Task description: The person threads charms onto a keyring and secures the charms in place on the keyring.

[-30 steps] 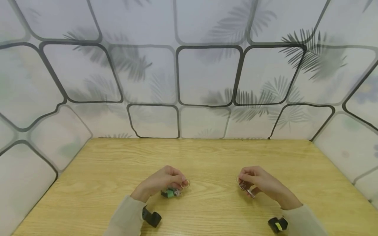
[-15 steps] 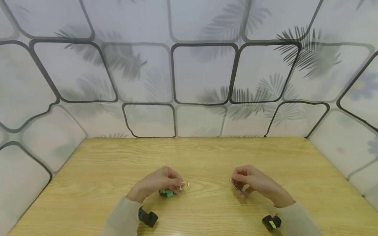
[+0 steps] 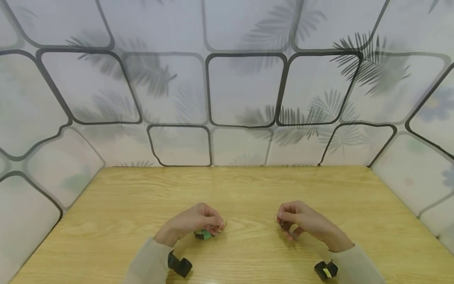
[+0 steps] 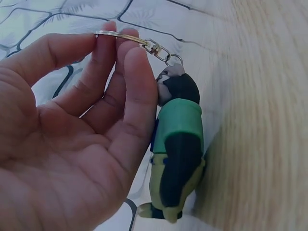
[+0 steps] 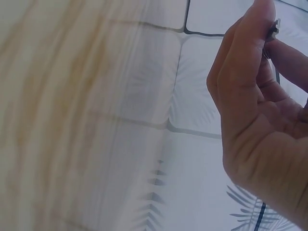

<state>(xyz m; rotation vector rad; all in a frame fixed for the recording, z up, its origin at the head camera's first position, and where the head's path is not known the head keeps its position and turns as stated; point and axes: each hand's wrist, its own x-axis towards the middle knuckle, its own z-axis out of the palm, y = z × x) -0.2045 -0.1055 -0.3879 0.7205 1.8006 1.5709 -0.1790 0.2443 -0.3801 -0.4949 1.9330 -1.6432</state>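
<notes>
My left hand (image 3: 191, 221) pinches the gold key ring (image 3: 223, 226) of a figurine keychain. The figurine (image 4: 180, 139), with a green top and dark and olive lower parts, hangs from a swivel link (image 4: 156, 49) beside the curled fingers. In the head view the hand partly covers it. Apart from it, my right hand (image 3: 306, 223) pinches a thin ring (image 3: 275, 218) with a small dark metallic piece (image 3: 283, 227) below. The right wrist view shows only a bit of metal (image 5: 274, 30) between the fingers, so its kind is unclear.
Both hands are above a wood-grain table (image 3: 241, 189). A pale wall (image 3: 244, 90) with dark outlines and leaf prints stands behind it and along both sides. Black wrist devices (image 3: 181, 266) sit at both sleeves.
The head view has shifted slightly. The left hand has moved a little rightward over the table, and its key ring has tilted. The metallic piece in the right hand has turned and shows less.
</notes>
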